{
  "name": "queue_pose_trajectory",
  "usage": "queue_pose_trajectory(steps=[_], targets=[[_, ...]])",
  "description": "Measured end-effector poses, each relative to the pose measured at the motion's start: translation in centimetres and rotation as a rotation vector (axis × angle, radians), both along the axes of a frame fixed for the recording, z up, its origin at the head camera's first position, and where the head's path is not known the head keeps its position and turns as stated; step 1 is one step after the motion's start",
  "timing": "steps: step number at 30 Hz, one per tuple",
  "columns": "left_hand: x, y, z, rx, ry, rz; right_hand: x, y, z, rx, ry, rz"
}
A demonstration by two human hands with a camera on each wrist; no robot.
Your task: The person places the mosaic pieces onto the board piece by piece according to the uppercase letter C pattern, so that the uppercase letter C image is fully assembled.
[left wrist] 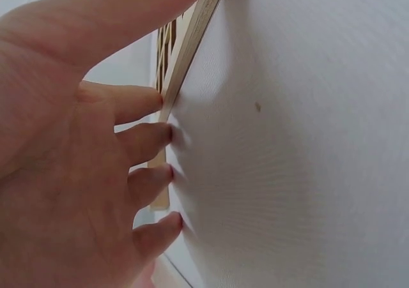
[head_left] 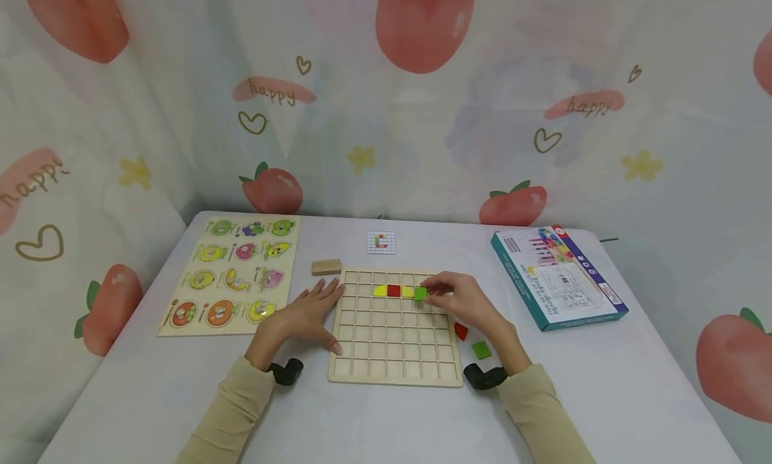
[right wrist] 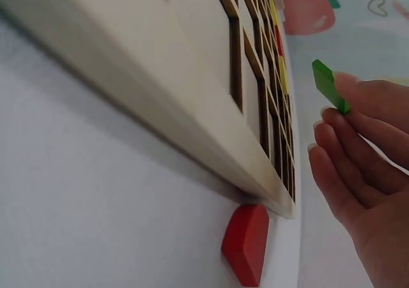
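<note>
My right hand (head_left: 457,295) pinches a green square tile (right wrist: 328,85) between thumb and fingers, above the upper part of the wooden grid board (head_left: 395,384). In the board's upper rows sit a yellow rounded tile (head_left: 380,290), a red square tile (head_left: 394,291) and a yellow tile (head_left: 408,292), side by side. My left hand (head_left: 306,316) lies spread along the board's left edge, thumb at its lower side and fingertips on the cloth by the rim. Beside the board's right edge lie a red tile with a curved side (right wrist: 245,244) and another green tile (head_left: 481,350).
Behind the board is a small pattern card (head_left: 381,242). A wooden block (head_left: 326,267) lies by its upper left corner. A fruit picture board (head_left: 232,276) takes up the table's left side, and a teal-edged box (head_left: 557,276) the right. A printed curtain hangs behind.
</note>
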State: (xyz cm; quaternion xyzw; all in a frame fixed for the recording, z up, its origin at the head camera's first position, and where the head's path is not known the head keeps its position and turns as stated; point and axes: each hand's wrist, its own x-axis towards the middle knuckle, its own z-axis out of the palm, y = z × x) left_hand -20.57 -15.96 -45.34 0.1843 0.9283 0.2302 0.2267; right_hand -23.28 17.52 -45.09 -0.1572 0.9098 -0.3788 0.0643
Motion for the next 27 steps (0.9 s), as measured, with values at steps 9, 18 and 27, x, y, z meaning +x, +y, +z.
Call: queue_pose_trajectory(steps=[9, 18, 27], targets=[[-0.1, -0.1, 0.1, -0.002, 0.005, -0.004, -0.4, -1.7, 0.6, 0.019, -0.036, 0.048], [-0.1, -0.2, 0.3, 0.016, 0.001, -0.003, -1.2, -3.4, 0.9, 0.061, -0.022, 0.151], [0.1, 0.0, 0.4, 0.005, -0.012, 0.002, -1.6, -5.2, 1.5, 0.068, -0.033, 0.239]])
